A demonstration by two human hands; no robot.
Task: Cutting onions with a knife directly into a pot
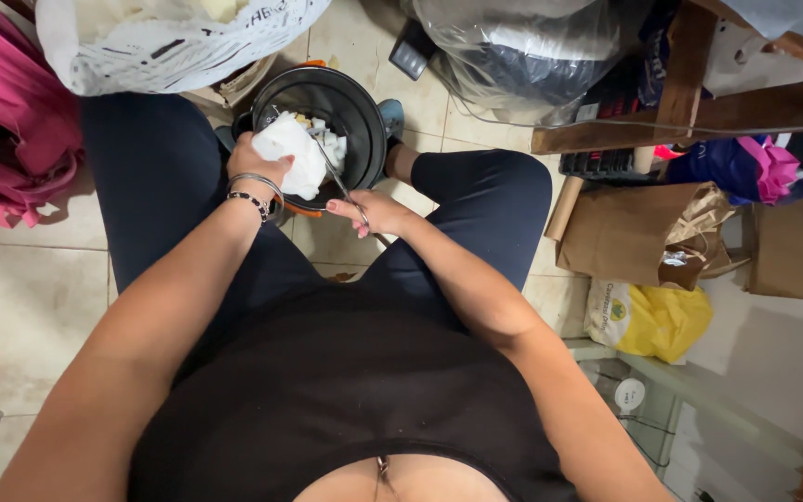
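White foam point(295, 160) gripped in left hand point(255, 160) over black bucket point(362, 110) at twelve o'clock, catching scraps; scissors point(341, 186) clasped in right hand point(375, 212), blades at foam.

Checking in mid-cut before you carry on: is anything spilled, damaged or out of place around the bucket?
Nothing stands out. The left hand holds the white foam over the black bucket, the right hand works the scissors, and the cut pieces lie inside the bucket.
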